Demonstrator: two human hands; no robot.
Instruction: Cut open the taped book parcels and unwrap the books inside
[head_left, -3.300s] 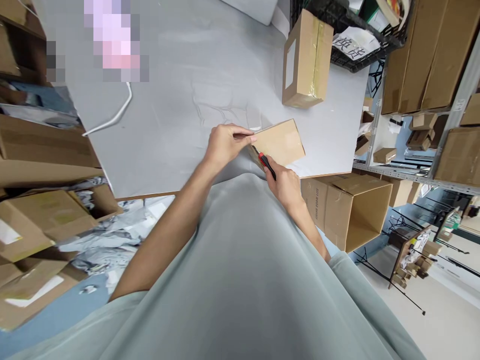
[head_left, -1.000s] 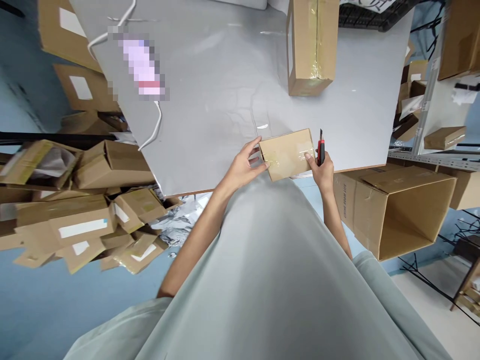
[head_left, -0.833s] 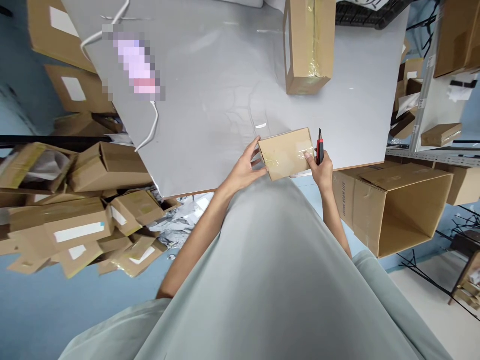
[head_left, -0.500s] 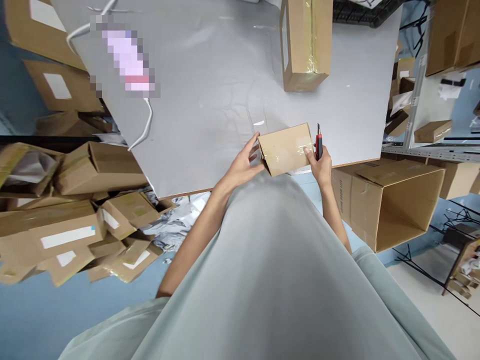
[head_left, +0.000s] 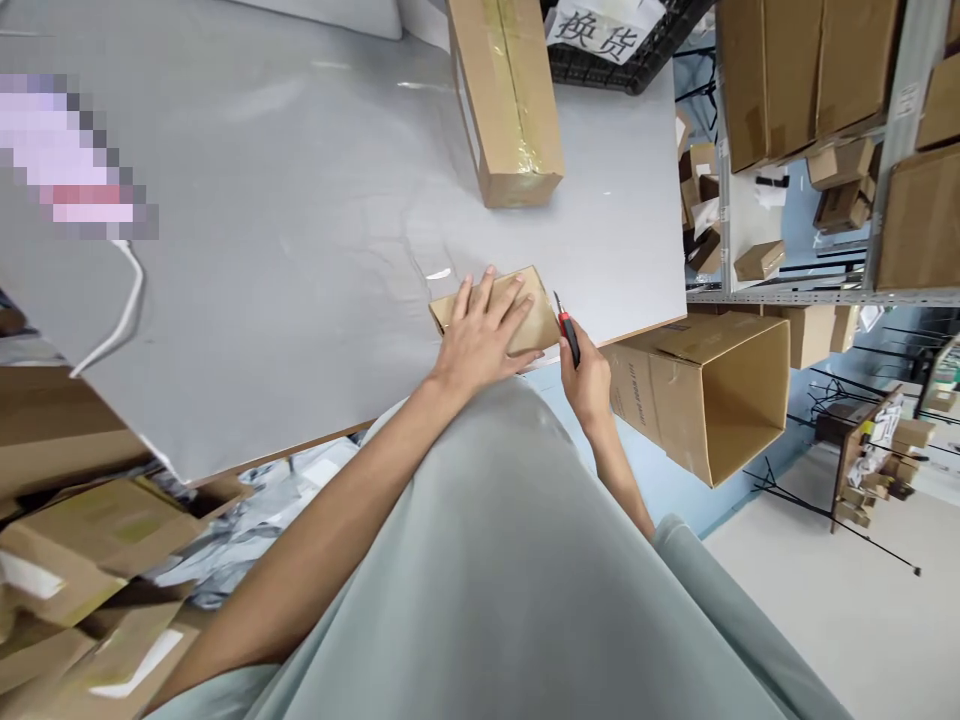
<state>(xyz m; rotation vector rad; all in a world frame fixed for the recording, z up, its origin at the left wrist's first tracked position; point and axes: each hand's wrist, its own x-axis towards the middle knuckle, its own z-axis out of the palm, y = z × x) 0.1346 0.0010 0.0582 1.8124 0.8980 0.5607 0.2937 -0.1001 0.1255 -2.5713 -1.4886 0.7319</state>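
Note:
A small brown cardboard box (head_left: 541, 318) lies at the near edge of the grey table (head_left: 300, 250). My left hand (head_left: 484, 335) is spread flat over its top, fingers apart, covering much of it. Just right of the box, my right hand (head_left: 587, 385) grips a red and black utility knife (head_left: 568, 335). The knife's blade is out and points up and away from me, close to the box's right end. Whether the blade touches the box I cannot tell.
A taped carton (head_left: 517, 120) stands farther back on the table, beside a black crate (head_left: 637, 70) with a paper sign. An open large carton (head_left: 675, 400) is right of the table. Cardboard boxes (head_left: 97, 540) pile up at left; shelving (head_left: 810, 297) holds more at right.
My left hand has gone from holding the box's left end to lying flat on top. The knife has tilted leftward toward the box. The view has shifted right.

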